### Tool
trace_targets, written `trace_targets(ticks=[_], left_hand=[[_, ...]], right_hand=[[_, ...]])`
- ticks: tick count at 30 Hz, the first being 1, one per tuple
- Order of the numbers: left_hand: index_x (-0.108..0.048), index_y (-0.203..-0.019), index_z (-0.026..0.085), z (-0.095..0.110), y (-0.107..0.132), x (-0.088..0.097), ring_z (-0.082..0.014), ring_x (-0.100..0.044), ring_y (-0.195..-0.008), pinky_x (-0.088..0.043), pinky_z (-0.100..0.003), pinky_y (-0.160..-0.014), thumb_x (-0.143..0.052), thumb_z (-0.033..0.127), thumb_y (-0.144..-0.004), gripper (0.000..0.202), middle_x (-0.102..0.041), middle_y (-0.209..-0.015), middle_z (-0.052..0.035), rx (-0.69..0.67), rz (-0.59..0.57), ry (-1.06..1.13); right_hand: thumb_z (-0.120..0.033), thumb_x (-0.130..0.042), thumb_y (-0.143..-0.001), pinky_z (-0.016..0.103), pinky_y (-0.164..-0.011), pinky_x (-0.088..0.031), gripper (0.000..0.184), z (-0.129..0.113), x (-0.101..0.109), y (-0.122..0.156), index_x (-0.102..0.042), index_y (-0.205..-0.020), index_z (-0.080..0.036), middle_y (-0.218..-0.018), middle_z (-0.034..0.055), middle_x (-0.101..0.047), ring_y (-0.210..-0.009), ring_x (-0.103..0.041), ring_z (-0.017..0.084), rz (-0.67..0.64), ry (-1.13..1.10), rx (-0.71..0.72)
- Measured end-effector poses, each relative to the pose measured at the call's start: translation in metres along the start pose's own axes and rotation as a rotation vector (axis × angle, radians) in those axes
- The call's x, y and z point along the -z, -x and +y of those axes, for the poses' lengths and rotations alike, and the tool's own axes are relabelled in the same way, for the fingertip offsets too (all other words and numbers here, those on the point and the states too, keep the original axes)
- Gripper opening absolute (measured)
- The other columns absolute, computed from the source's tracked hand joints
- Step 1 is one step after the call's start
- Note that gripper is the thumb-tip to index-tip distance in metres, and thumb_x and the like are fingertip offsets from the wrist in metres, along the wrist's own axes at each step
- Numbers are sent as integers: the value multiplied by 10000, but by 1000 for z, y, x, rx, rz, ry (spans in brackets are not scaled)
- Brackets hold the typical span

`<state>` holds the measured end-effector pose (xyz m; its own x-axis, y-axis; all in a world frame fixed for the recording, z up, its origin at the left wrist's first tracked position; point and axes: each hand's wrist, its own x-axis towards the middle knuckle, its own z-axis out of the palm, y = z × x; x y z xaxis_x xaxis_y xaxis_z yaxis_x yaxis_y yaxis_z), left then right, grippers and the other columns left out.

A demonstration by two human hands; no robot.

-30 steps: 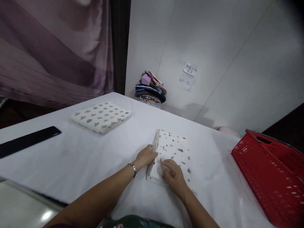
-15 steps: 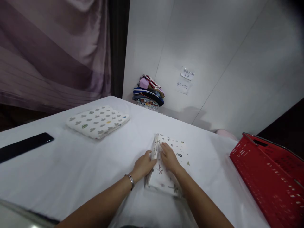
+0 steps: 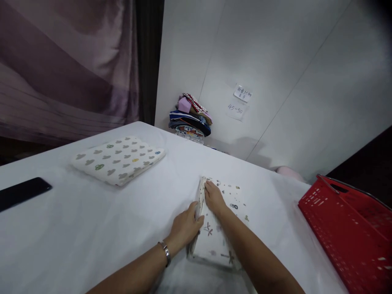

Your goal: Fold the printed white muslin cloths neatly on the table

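Purple curtain (image 3: 70, 61) hangs at the far left, above a white-covered table (image 3: 147, 204) where a black flat object (image 3: 23, 192) lies near a cloud-print folded cloth (image 3: 119, 159). Toward the middle, the left hand (image 3: 185, 226) grips the left edge of a second folded cloth (image 3: 214, 245), which lies on the table; the right hand (image 3: 214, 198) rests on its top near the far left corner, whether gripping I cannot tell. Farther right stands a red basket (image 3: 343, 232).
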<state>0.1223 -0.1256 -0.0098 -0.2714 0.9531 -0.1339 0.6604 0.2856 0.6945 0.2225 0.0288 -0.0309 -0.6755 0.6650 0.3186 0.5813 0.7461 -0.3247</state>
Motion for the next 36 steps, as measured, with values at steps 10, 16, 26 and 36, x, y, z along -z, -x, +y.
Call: trace_targets(ticks=[10, 16, 26, 36], left_hand=[[-355, -1323, 241, 1, 2, 0, -201, -616, -882, -401, -273, -723, -386, 410, -840, 513, -668, -1001, -37, 2, -30, -51], [-362, -1317, 250, 0, 2, 0, -205, -615, -886, -395, -280, -733, -401, 405, -835, 508, -673, -983, -30, -1, -27, -44], [-354, -1323, 250, 1, 3, 3, -197, -615, -876, -395, -274, -725, -400, 404, -841, 508, -670, -991, -29, -5, -50, -29], [-354, -1325, 254, -2, 3, 0, -197, -615, -877, -395, -277, -736, -406, 404, -842, 508, -670, -984, -26, -15, -36, -15]], right_hand=[[-219, -370, -897, 461, -1069, -272, 395, 8, -6, -15, -540, -1242, -128, -1336, 127, -483, -1272, -381, 258, 31, -29, -49], [-181, -404, -871, 400, -1053, -306, 357, 25, 0, -27, -596, -1170, -149, -1252, 117, -554, -1212, -446, 223, 143, -118, -90], [-128, -457, -792, 320, -863, -429, 237, 26, 0, -50, -666, -876, -200, -908, 46, -663, -892, -584, 187, 127, -264, -91], [-183, -467, -801, 311, -830, -442, 184, 30, -3, -53, -625, -888, -223, -896, 16, -672, -867, -601, 174, 76, -337, -187]])
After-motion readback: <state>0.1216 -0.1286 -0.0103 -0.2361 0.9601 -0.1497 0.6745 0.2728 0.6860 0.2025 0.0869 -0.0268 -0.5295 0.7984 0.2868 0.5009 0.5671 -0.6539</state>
